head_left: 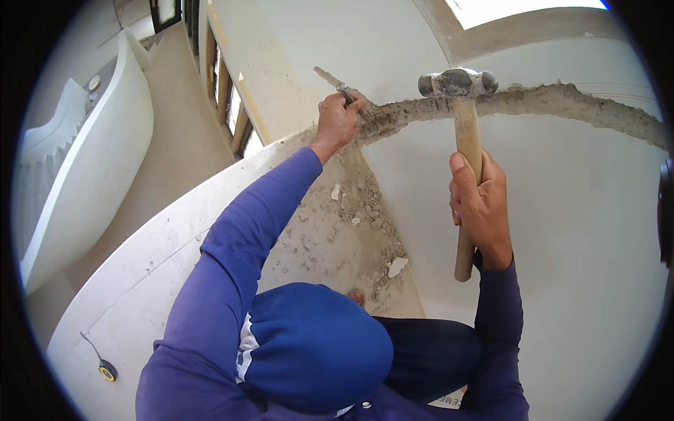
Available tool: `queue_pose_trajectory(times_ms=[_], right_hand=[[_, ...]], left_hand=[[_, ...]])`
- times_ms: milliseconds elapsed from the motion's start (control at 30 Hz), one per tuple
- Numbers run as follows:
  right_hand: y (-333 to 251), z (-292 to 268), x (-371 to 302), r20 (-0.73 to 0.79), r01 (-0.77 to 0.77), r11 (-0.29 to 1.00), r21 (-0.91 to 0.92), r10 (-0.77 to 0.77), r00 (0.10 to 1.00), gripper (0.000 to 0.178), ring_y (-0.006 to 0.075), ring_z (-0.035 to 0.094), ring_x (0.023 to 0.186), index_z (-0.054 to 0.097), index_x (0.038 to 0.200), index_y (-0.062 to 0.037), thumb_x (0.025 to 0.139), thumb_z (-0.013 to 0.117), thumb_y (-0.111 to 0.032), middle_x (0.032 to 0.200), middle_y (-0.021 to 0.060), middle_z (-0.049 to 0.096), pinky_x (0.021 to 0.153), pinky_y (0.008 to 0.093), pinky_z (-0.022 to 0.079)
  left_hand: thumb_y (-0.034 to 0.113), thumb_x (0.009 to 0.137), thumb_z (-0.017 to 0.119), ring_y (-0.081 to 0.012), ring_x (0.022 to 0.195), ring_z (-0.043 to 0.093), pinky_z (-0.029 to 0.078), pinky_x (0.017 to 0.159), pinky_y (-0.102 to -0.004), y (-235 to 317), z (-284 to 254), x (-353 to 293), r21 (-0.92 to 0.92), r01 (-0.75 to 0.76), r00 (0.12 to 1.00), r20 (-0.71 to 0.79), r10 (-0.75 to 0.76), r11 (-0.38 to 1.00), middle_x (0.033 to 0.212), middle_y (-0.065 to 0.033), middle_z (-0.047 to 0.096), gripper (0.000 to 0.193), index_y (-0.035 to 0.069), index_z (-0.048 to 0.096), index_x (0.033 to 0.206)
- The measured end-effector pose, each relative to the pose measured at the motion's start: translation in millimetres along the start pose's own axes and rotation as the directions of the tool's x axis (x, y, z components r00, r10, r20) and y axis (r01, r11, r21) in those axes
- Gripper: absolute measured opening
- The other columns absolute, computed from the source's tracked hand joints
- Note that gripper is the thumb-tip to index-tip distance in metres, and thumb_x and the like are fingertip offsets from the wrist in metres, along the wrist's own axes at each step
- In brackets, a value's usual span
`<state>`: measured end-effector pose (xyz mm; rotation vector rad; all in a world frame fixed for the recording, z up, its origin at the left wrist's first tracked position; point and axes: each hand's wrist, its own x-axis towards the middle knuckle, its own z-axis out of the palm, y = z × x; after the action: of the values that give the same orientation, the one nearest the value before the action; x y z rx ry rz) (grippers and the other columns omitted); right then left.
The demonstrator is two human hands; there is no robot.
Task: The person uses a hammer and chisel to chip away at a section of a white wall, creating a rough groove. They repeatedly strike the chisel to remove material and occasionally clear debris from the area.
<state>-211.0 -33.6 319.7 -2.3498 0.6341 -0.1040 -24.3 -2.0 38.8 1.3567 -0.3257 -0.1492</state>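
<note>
My left hand [338, 121] is closed round a metal chisel [345, 89], whose end shows above the fist. It is at the left end of a rough groove [414, 111] cut into the white wall [547, 189]; the chisel's other end is hidden by the hand. In my right hand [479, 196] is the wooden handle of a hammer [460, 83]. The hammer stands upright in view, its grey metal head in front of the groove and apart from the chisel. A narrow strip of the cut runs on up past the chisel.
Broken plaster and dust [368, 210] lie along the foot of the wall. A tape measure [107, 370] rests on the pale floor [140, 309] at lower left, inside its curved edge. Beyond that edge is a curved white parapet [105, 140]. My bent knees in blue trousers are below.
</note>
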Motion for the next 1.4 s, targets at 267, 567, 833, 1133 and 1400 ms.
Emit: queue_pose_trajectory(times_ms=[267,567,833,1133,1400], right_hand=[[-7,9,-8,-0.001,0.085,0.981,0.177,-0.086,0.996,0.031,0.0023,0.043,0.051,0.057,0.116,0.0003,0.109,0.059,-0.03,0.069,-0.0045,0.048,0.044,0.0219,0.039],[-34,3,-4,0.028,0.146,0.988,0.052,-0.147,0.989,0.03,0.0045,0.045,0.053,0.059,0.113,0.0019,0.109,0.061,-0.028,0.071,-0.0027,0.052,0.045,0.0237,0.038],[-87,21,62,0.139,0.64,0.645,-0.418,-0.651,0.747,0.03,0.017,0.049,0.051,0.057,0.1,0.0005,0.107,0.065,-0.028,0.062,0.007,0.051,0.05,0.0348,0.042],[-65,20,71,0.266,0.418,0.688,-0.593,-0.323,0.908,0.028,0.0266,0.061,0.053,0.051,0.094,-0.0007,0.104,0.068,-0.02,0.061,0.0149,0.055,0.051,0.0416,0.047],[-2,16,74,0.339,0.409,0.51,-0.757,-0.229,0.913,0.027,0.0381,0.066,0.06,0.048,0.093,-0.0002,0.103,0.067,-0.015,0.066,0.0198,0.06,0.056,0.0439,0.05]], left_hand=[[0.005,0.099,0.066,-0.0118,0.071,0.057,0.048,0.068,-0.0332,-2,14,-6,-0.198,-0.109,0.993,0.02,0.115,0.974,0.074,-0.005,0.067,0.012,0.0,0.075,0.093],[0.005,0.102,0.061,-0.0105,0.08,0.061,0.052,0.077,-0.0294,6,12,17,-0.133,0.012,0.978,0.209,0.016,0.991,0.086,-0.0031,0.073,0.017,0.0,0.076,0.096],[0.001,0.099,0.061,-0.0191,0.084,0.065,0.054,0.084,-0.036,7,4,4,-0.185,-0.029,0.977,0.203,0.067,0.982,0.086,-0.0106,0.073,0.013,-0.003,0.072,0.093],[0.004,0.099,0.062,-0.0184,0.085,0.071,0.057,0.082,-0.0344,-1,10,-1,-0.147,-0.065,0.971,0.218,0.096,0.987,0.091,-0.0154,0.078,0.014,-0.001,0.075,0.102],[0.0,0.097,0.062,-0.0196,0.078,0.068,0.054,0.075,-0.0376,20,28,-2,-0.095,-0.04,0.973,0.222,0.06,0.995,0.084,-0.0175,0.073,0.013,-0.002,0.074,0.1]])
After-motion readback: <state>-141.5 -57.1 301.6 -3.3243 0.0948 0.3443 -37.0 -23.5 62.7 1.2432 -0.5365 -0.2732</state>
